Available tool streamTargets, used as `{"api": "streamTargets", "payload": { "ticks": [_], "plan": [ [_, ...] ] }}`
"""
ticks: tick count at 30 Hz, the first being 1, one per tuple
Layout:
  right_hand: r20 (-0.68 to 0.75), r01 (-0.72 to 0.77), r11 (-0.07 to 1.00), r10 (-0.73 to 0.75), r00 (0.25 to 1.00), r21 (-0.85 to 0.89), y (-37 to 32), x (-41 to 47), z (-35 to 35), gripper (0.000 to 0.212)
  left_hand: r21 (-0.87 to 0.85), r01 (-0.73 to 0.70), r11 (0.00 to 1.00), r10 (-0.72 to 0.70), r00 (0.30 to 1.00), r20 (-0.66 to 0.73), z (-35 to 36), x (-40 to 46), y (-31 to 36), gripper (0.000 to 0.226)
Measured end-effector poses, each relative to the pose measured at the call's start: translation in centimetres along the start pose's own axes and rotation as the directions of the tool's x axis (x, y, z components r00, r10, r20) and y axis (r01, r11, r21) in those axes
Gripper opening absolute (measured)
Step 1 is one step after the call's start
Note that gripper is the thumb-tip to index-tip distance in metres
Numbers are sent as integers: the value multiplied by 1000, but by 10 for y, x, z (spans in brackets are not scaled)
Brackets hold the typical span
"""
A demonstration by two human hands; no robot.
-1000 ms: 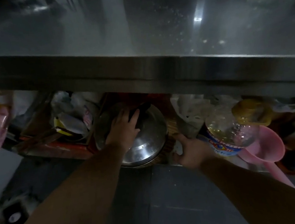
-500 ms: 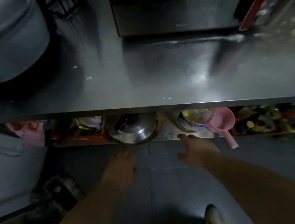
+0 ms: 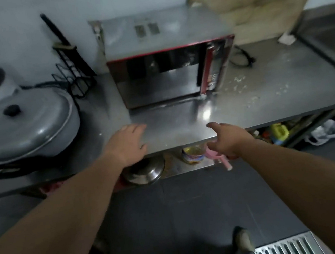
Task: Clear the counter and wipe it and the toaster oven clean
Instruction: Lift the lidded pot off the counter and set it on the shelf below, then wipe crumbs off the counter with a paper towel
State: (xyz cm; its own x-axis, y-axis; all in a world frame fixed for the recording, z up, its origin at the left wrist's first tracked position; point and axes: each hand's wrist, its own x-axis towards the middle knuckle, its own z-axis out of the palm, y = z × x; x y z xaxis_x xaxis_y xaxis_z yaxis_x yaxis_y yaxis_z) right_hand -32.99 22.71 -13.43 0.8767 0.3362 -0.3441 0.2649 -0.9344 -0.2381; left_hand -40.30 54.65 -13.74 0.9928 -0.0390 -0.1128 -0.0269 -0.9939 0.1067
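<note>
A red-framed toaster oven (image 3: pixel 167 63) stands at the back middle of the steel counter (image 3: pixel 264 98); its front looks dark and reflective. White crumbs speckle the counter to its right. My left hand (image 3: pixel 127 143) hovers over the counter's front edge with fingers relaxed, holding nothing. My right hand (image 3: pixel 227 138) is at the front edge too, forefinger stretched out, empty. Both hands are in front of the oven, apart from it.
A big lidded grey pot (image 3: pixel 21 125) fills the counter's left end, a black wire rack (image 3: pixel 73 75) behind it. A black cable (image 3: pixel 242 58) lies right of the oven. Below, the shelf holds a steel lid (image 3: pixel 146 171), a bottle (image 3: pixel 193 154) and a pink scoop (image 3: pixel 218 156).
The view has risen from the lower shelf to the counter top. My left hand left the steel lid, and both hands rose from the shelf to the counter's front edge.
</note>
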Motion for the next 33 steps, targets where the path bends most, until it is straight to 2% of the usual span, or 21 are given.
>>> {"api": "streamTargets", "payload": {
  "ticks": [5, 8, 12, 18, 23, 27, 33],
  "plan": [
    [-74, -75, 996, 78, 994, 38, 61, -5, -64, 74, 87, -106, 991, 109, 994, -24, -43, 42, 70, 70],
    [-66, -118, 992, 121, 990, 47, 107, -3, -89, 76, 86, -147, 985, 148, 989, -3, -52, 71, 117, 71],
    [-65, -193, 977, 200, 978, 94, 201, 8, -127, 79, 85, -215, 973, 213, 977, 32, -56, 125, 201, 71],
    [-29, -310, 946, 314, 949, 97, 347, 23, -178, 82, 75, -219, 973, 218, 976, 18, -59, 222, 334, 68],
    [-36, -334, 935, 340, 940, 118, 425, 41, -209, 81, 29, -298, 954, 297, 954, 51, -53, 281, 430, 69],
    [-29, -343, 925, 352, 935, 163, 458, 69, -221, 80, 29, -309, 951, 305, 947, 99, -48, 331, 466, 68],
    [-29, -392, 903, 403, 915, 175, 493, 104, -226, 80, 11, -308, 951, 303, 942, 141, -32, 404, 486, 68]
  ]
}}
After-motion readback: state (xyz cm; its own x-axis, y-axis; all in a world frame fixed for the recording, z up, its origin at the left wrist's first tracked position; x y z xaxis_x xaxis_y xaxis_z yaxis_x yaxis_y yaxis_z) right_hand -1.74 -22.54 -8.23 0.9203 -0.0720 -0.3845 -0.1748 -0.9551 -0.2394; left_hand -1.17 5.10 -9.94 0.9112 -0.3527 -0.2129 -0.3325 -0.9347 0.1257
